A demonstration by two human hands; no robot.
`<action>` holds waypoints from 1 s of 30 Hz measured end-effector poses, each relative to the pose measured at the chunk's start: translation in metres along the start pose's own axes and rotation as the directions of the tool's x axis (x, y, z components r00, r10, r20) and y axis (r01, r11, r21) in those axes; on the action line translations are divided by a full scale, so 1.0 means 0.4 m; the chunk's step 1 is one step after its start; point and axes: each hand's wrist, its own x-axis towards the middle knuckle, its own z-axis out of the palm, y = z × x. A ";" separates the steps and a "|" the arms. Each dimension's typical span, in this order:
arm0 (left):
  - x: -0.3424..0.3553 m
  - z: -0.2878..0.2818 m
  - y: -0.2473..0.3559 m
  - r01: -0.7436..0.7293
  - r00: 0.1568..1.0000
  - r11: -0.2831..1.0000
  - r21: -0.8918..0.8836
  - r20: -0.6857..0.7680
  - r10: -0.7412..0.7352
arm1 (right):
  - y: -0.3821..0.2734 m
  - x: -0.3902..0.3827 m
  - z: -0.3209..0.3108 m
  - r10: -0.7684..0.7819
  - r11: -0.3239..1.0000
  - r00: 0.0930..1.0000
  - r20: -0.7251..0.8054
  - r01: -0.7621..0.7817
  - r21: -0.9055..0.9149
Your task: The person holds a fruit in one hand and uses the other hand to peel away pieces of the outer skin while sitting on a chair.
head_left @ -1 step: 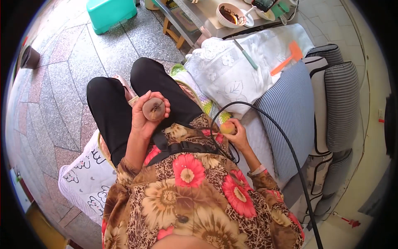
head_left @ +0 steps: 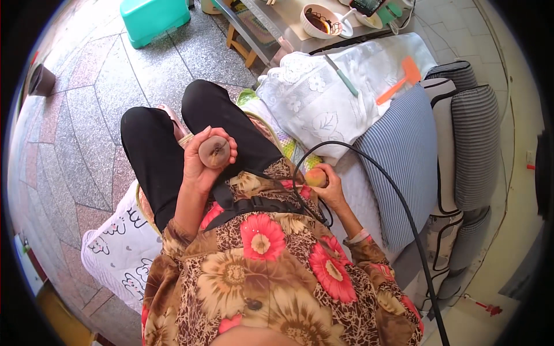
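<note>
My left hand (head_left: 202, 170) is raised over my lap, fingers wrapped round a round, brownish fruit (head_left: 214, 151) with a dark blemish at its middle. Lower and to the right, by my right hip, my right hand (head_left: 330, 187) grips a yellow and reddish peach (head_left: 315, 177). A black cable (head_left: 392, 187) loops close around that hand and runs down to the lower edge. Beyond it, a white lace cloth (head_left: 311, 115) bears a green-handled knife (head_left: 345, 81) and an orange plastic tool (head_left: 393, 91).
A metal table (head_left: 276, 39) holds a bowl (head_left: 320, 22) of dark liquid, dishes and a phone (head_left: 366, 6). A teal plastic stool (head_left: 153, 23) and dark bin (head_left: 41, 81) stand on the tiled floor. Striped cushions (head_left: 398, 167) line my right side, near the wall.
</note>
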 end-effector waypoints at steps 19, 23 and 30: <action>0.004 0.000 -0.005 0.032 0.999 0.999 0.041 -0.017 -0.031 | 0.049 -0.048 -0.147 0.165 0.978 0.961 -0.221 -0.131 0.162; 0.008 0.002 -0.006 0.044 0.998 0.999 0.030 -0.037 -0.043 | 0.081 -0.002 -0.154 0.206 0.943 0.837 -0.507 -0.032 0.330; 0.009 -0.004 0.001 0.063 0.998 0.998 0.008 -0.017 -0.063 | 0.108 0.096 -0.109 0.020 0.999 0.837 -0.546 0.011 0.053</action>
